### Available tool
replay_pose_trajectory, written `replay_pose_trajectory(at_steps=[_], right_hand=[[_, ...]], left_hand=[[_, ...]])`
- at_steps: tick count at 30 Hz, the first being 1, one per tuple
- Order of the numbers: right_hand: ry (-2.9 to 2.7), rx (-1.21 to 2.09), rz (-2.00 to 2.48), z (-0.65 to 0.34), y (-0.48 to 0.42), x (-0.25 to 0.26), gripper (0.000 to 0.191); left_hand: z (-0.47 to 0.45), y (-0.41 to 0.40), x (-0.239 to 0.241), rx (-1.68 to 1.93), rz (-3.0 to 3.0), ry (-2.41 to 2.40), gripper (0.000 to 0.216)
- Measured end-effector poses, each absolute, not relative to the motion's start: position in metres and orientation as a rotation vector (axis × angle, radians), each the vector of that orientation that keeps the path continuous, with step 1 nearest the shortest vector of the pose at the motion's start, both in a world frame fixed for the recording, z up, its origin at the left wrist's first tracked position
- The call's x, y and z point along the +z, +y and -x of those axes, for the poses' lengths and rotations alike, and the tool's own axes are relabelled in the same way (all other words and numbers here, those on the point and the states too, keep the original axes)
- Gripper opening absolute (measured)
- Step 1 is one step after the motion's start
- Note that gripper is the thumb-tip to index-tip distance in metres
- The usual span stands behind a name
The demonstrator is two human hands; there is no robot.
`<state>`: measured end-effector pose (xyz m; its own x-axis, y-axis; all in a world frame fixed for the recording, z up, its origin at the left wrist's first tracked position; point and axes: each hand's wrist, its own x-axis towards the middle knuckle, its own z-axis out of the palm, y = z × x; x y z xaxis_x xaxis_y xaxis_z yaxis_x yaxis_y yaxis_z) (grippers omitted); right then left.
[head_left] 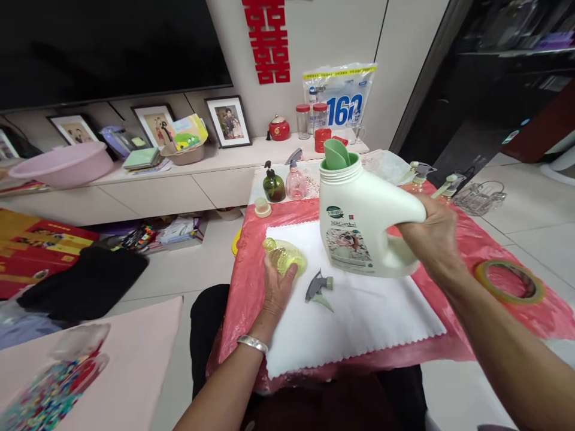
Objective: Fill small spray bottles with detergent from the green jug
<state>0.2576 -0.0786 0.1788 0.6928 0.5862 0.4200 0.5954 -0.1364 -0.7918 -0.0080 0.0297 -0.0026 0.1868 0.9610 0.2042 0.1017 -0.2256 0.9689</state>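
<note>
Closed on the uncapped SilkGarden jug [348, 209] by its handle [402, 200] at my one o'clock, my right hand [435, 236] could spill by overtilting; my left hand [275, 290] clasps the yellow bottle [287, 254] at eleven.

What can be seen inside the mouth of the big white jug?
A green spout rises out of the white jug. What is deeper inside cannot be seen: the spout and the jug's own sides cover it.
</note>
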Motion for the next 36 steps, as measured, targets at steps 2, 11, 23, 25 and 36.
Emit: replay_pose_trajectory(at_steps=[2,11,23,25,36], right_hand=[[-0.885,-0.004,1.772,-0.258,-0.073,0.159,0.03],[-0.752,-0.026,1.724,-0.257,-0.053,0.103,0.031],[-0.922,0.031,1.846,-0.258,-0.096,0.099,0.054],[-0.867,-0.082,1.86,-0.247,-0.116,0.093,0.057],[-1.621,-0.003,1.894,-0.16,-0.126,0.055,0.026]], left_hand=[[0.007,0.029,-0.001,1.193,-1.519,1.069,0.081],[0.01,0.028,0.001,1.171,-1.548,1.161,0.071],[0.009,0.029,0.003,1.036,-1.707,1.066,0.087],[0.008,0.027,0.004,1.03,-1.719,1.079,0.089],[0.006,0.023,0.009,1.054,-1.755,0.993,0.082]])
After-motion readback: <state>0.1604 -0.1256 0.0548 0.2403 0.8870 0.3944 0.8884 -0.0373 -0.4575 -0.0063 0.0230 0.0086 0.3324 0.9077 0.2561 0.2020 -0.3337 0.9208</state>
